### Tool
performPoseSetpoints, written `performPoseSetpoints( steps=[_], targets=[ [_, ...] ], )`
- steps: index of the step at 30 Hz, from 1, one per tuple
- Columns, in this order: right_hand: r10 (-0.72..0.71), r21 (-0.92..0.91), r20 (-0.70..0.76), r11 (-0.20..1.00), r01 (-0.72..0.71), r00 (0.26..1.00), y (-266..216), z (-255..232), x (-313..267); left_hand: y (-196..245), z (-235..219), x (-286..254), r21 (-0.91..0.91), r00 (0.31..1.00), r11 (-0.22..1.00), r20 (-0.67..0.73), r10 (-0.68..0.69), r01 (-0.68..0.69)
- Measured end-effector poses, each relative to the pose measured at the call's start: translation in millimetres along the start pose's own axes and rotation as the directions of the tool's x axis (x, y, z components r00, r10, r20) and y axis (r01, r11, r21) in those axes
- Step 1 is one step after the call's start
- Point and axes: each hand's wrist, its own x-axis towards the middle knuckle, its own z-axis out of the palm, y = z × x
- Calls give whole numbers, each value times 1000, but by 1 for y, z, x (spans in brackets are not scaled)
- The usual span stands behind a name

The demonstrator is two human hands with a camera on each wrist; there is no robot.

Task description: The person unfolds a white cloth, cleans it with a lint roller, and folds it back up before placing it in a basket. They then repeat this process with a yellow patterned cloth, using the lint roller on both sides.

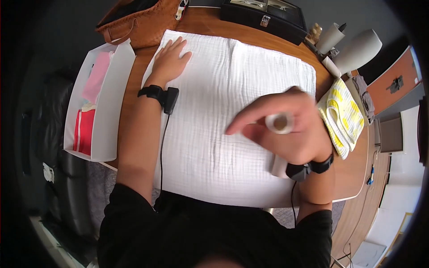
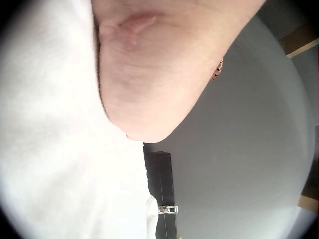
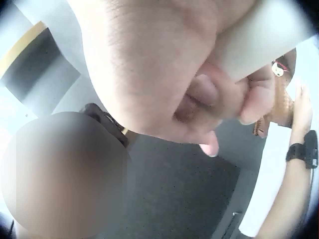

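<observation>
A white, crinkled muslin cloth (image 1: 201,134) lies spread over the table, with shallow creases running across it. My left hand (image 1: 170,60) rests flat on its far left corner, fingers straight and a little apart. In the left wrist view, the edge of that hand (image 2: 149,74) lies against the cloth. Raised over the cloth's right side, my right hand (image 1: 286,125) grips a white cylinder (image 3: 264,40) with curled fingers. Its round end, brownish in the middle, shows in the head view between thumb and fingers; the hand hides much of the rest, and its kind cannot be told.
A white box (image 1: 120,111) with pink and red folded cloths stands left. Behind are a brown woven bag (image 1: 147,31) and a black glasses case (image 1: 259,22). To the right lie a yellow-and-white folded cloth (image 1: 342,116) and a white vase-like object (image 1: 359,51). Cables trail from both wrists.
</observation>
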Motion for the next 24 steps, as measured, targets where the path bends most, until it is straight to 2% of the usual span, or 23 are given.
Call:
performPoseSetpoints(
  steps=[1, 3, 5, 7, 10, 11, 15, 18, 19, 20, 23, 24],
  targets=[
    [-88, 73, -88, 993, 95, 992, -8, -4, -3, 2, -2, -1, -2, 1000, 1000, 2, -5, 5],
    [-177, 302, -265, 918, 256, 948, 1, -14, -12, 2, -1, -3, 0, 1000, 1000, 8, -13, 13],
    [-205, 432, -397, 818, 379, 895, 22, -17, -8, 5, -3, -2, 11, 1000, 1000, 7, -20, 20],
    [-190, 270, -423, 907, 323, 886, 43, -12, -3, 6, -5, -4, -6, 1000, 1000, 16, -17, 17],
    [-141, 186, -300, 961, 203, 944, 49, 6, 6, 6, -6, -4, -25, 1000, 1000, 17, -8, 8],
    [-148, 180, -285, 962, 205, 947, 53, 11, 9, 6, -7, -4, -29, 1000, 1000, 18, -6, 7],
    [-136, 173, -234, 969, 179, 963, 52, 9, 11, 6, -7, -5, -42, 1000, 999, 24, -11, 12],
    [-66, 292, -248, 946, 139, 967, 37, -13, 4, 7, -8, -5, -42, 1000, 999, 22, -14, 15],
    [-27, 272, -259, 957, 100, 965, 31, -21, 1, 8, -10, -6, -44, 1000, 999, 21, -16, 17],
    [-68, 258, -295, 955, 148, 953, 32, -28, -2, 9, -11, -7, -46, 1000, 999, 20, -19, 20],
    [-45, 335, -230, 934, 123, 972, 22, -55, -15, 11, -11, -8, -28, 999, 999, 17, -35, 36],
    [-51, 347, -252, 927, 139, 967, 21, -57, -19, 12, -12, -8, -25, 999, 999, 21, -40, 40]
  ],
)
